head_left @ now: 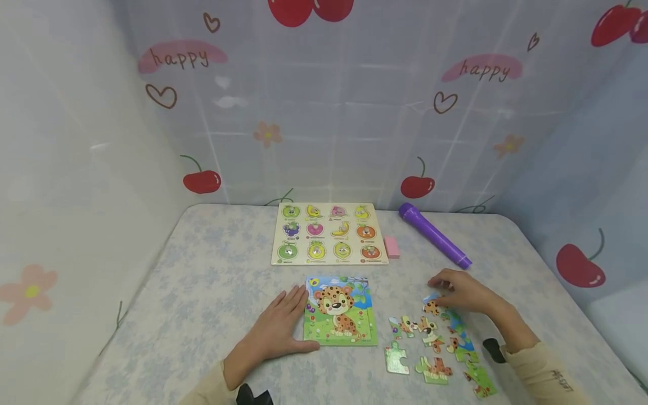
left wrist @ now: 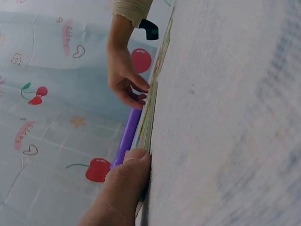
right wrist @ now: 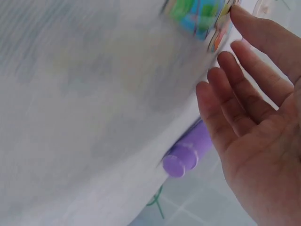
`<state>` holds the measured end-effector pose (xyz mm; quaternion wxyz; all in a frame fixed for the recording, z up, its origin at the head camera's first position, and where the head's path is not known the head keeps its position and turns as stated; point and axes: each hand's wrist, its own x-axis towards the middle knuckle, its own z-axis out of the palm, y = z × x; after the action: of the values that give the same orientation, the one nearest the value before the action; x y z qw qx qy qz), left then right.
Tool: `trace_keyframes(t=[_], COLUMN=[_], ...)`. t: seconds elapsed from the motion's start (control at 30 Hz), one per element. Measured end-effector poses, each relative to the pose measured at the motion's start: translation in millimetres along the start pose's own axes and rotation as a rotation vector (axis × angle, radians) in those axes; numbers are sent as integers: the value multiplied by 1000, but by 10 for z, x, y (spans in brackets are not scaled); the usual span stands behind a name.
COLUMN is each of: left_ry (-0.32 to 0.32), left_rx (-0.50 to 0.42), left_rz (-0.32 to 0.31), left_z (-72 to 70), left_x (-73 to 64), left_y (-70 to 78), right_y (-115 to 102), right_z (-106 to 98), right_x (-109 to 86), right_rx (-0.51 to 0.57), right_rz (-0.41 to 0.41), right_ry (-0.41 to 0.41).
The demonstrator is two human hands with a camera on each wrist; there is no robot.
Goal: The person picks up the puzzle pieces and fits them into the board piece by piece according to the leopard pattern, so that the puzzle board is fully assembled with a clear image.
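Note:
A leopard picture puzzle board [head_left: 344, 323] lies flat in the middle of the table. My left hand [head_left: 273, 329] rests along its left side, fingers straight and thumb at the lower left corner. In the left wrist view, that thumb [left wrist: 126, 181] presses against the board's thin edge. Loose jigsaw pieces [head_left: 396, 358] with leopard and grass parts lie to the right of the board. Over the upper ones is my right hand [head_left: 466, 292], its thumb touching a spotted piece [head_left: 431, 306]. Its fingers look relaxed and apart from the thumb in the right wrist view.
Behind the leopard board lies a wooden fruit puzzle board [head_left: 328, 222], with a small pink block [head_left: 391, 247] at its right side. A purple toy microphone [head_left: 435, 235] lies beyond my right hand. Curtains printed with cherries [head_left: 202, 181] surround the table [head_left: 212, 264].

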<state>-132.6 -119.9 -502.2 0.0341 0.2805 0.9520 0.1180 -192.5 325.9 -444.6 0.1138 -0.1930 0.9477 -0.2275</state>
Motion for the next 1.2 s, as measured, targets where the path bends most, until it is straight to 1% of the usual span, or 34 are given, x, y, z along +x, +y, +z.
trace_keyframes(t=[0.27,0.4,0.6,0.73,0.8,0.93,1.2], left_ry=[7,12,19,16,16,21,18], left_rx=[13,12,-3,-9,-8,-8,-23], left_rz=[7,6,7,6,7,5,14], left_z=[-23,-22,-6,14,25,33,27], left_x=[6,6,-11,-13,-10,-9,-15], left_y=[1,-6,-10,-13,-16,-26,-25], right_y=[59,99,158,167,167,156,158], right_z=[-71,-87,-60,-21,-7,6,19], right_x=[-76,-100,-117,-123,-133,-132,-126], right_rx=[33,16,25,13,1,-10,-59], right_rz=[-45,-46,-28,-60,-93,-106,-61], right_ry=[-70,-78,-59,-20,-6,-2,-12])
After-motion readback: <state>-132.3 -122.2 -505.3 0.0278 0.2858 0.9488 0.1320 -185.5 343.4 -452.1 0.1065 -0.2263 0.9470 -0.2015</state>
